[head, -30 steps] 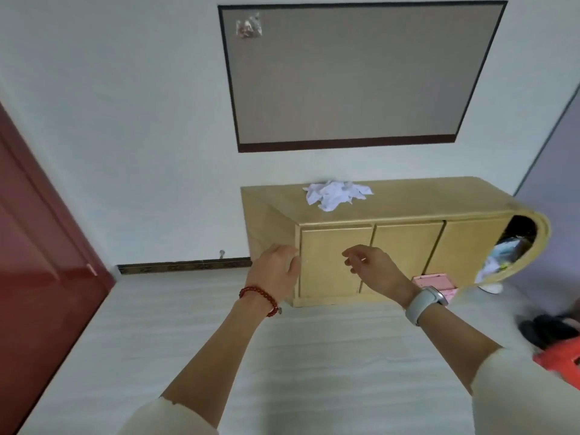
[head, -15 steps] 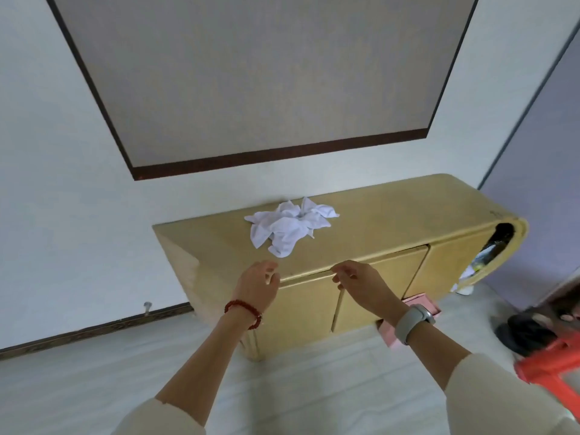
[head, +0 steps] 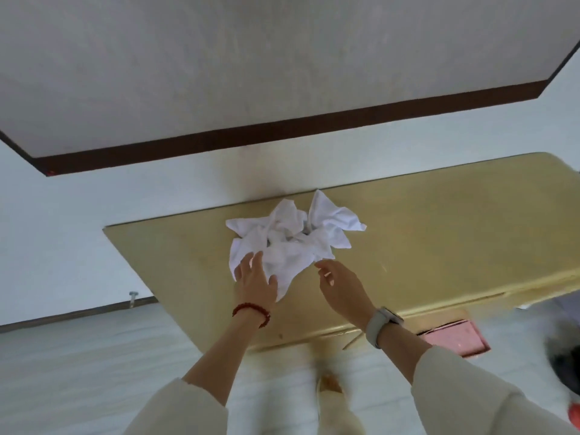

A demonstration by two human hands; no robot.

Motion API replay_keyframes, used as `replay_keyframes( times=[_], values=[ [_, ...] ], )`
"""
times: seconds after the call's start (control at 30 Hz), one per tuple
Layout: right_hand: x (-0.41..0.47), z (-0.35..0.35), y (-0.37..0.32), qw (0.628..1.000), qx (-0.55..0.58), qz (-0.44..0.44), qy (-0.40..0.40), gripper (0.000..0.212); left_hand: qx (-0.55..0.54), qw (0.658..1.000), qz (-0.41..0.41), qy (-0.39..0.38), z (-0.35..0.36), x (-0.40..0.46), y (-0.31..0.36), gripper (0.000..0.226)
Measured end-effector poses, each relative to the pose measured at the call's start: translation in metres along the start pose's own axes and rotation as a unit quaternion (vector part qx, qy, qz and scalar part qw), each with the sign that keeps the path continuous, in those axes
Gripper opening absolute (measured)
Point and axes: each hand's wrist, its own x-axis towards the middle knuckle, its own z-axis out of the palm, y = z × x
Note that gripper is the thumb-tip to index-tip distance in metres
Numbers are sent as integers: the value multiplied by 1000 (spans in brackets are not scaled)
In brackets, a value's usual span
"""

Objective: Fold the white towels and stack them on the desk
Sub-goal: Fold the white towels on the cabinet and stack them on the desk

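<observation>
Head view shows the white towels (head: 290, 243) crumpled in one pile mid-bench (head: 439, 233), against the wall. They look light, soft and tangled; pick one free corner. Your left hand (head: 255, 282) rests spread on the pile; your right hand (head: 340, 287) hovers beside, fingers relaxed.

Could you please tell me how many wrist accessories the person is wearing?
2: a red bead bracelet on the left wrist, a white watch on the right wrist.
</observation>
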Motion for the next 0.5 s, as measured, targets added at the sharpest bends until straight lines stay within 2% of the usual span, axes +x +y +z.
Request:
replay_keyframes(
  times=[0.1, 0.23, 0.3, 0.4, 0.47, 0.5],
  values=[
    [49, 8, 3, 998, -52, -21, -34, 35, 48, 998, -28, 4, 8, 35, 3, 58],
    [98, 25, -1, 986, -130, -55, -92, 46, 75, 996, -49, 7, 14, 63, -6, 31],
    [113, 33, -6, 975, -165, -74, -125, 44, 38, 999, -9, 27, 9, 68, -7, 22],
    [121, 38, -18, 965, -193, -105, -140, 27, -84, 991, 58, 84, -12, 66, 1, 15],
    [119, 31, -27, 977, -129, -98, -141, 14, -131, 980, 93, 118, -31, 71, 12, 17],
    [116, 24, -29, 981, -80, -77, -157, 20, -153, 973, 107, 132, -39, 74, 20, 18]
  ],
)
